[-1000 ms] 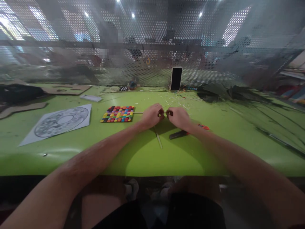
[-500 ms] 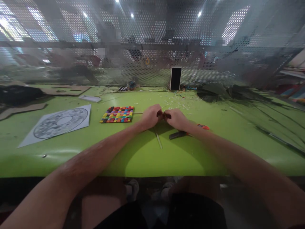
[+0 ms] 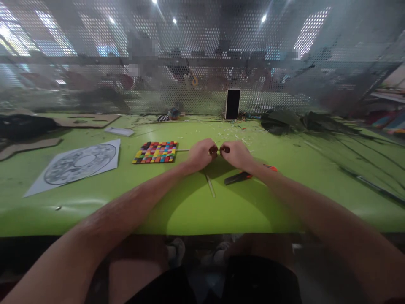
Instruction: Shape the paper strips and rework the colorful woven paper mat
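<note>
My left hand [image 3: 202,153] and my right hand [image 3: 238,155] are close together over the middle of the table, both with fingers pinched. A tiny thin piece seems to span the narrow gap between the fingertips, too small to name. A pale thin stick [image 3: 182,150] runs from beside my left hand toward a colourful woven mat [image 3: 155,152]. Another pale stick [image 3: 210,186] lies on the table below my hands. Partly under my right forearm is a cutter knife [image 3: 237,177] with a dark end and orange parts.
On the left lie a sheet with a circular drawing [image 3: 82,162], a small white tray [image 3: 119,131] and cut cardboard [image 3: 87,120]. A phone-like dark screen [image 3: 233,104] stands against the perforated panel [image 3: 202,50]. Shavings are scattered before it. Dark leaves [image 3: 284,122] lie right.
My right hand has moved slightly right, so the gap between the fingertips is a little wider. My left hand stays nearly in place.
</note>
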The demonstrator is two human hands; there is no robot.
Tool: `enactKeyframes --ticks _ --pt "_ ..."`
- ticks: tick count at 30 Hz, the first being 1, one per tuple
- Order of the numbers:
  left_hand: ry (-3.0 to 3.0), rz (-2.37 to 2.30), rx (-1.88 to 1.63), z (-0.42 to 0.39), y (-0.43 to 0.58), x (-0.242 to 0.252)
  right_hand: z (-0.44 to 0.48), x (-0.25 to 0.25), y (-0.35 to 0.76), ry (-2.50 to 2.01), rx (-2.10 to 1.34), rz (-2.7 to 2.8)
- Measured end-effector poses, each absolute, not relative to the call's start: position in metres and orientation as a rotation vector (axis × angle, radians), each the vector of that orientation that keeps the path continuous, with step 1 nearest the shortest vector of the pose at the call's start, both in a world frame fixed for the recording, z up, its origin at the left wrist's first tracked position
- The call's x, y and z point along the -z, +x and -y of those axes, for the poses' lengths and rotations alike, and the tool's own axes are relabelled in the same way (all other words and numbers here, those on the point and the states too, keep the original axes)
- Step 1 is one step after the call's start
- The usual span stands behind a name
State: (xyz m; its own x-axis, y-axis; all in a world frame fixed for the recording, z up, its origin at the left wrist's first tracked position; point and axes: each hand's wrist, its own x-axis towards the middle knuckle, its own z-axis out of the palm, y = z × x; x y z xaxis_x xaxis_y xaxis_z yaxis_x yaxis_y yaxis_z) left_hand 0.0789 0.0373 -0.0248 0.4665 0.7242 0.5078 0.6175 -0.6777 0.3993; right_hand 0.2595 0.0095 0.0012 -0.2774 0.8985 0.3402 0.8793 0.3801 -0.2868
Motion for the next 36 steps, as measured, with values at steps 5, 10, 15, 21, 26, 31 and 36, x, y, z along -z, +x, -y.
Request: enactKeyframes --ticks 5,10,15,21,26,31,36 --pt "2.523 -1.254 -0.99 -0.0401 0.0788 0.0271 -0.0098 0.0002 0.2591 -1.467 -0.112 2.226" --pt "2.54 -1.273 -0.935 -0.0389 0.079 0.0294 -0.0118 0.0033 0.26 -1.367 -0.188 2.334" --pt "2.577 -1.244 -0.904 -0.0389 0.0784 0.0288 -0.0098 0.0018 0.2578 -1.425 -0.182 2.352" --pt "2.545 -1.215 -0.955 -0.0397 0.0783 0.027 -0.0069 -0.0033 0.2555 -1.565 -0.084 2.283" --pt "2.526 -1.235 -0.941 -0.0382 0.0786 0.0273 -0.0075 -0.0027 0.2564 -1.587 -0.055 2.246" --pt "2.561 -1.251 -0.905 -0.038 0.0787 0.0261 -0.0057 -0.0037 0.2549 -1.559 -0.081 2.273" --pt "2.556 -1.254 -0.893 -0.0381 0.0786 0.026 -0.0027 -0.0062 0.253 -1.586 -0.068 2.279"
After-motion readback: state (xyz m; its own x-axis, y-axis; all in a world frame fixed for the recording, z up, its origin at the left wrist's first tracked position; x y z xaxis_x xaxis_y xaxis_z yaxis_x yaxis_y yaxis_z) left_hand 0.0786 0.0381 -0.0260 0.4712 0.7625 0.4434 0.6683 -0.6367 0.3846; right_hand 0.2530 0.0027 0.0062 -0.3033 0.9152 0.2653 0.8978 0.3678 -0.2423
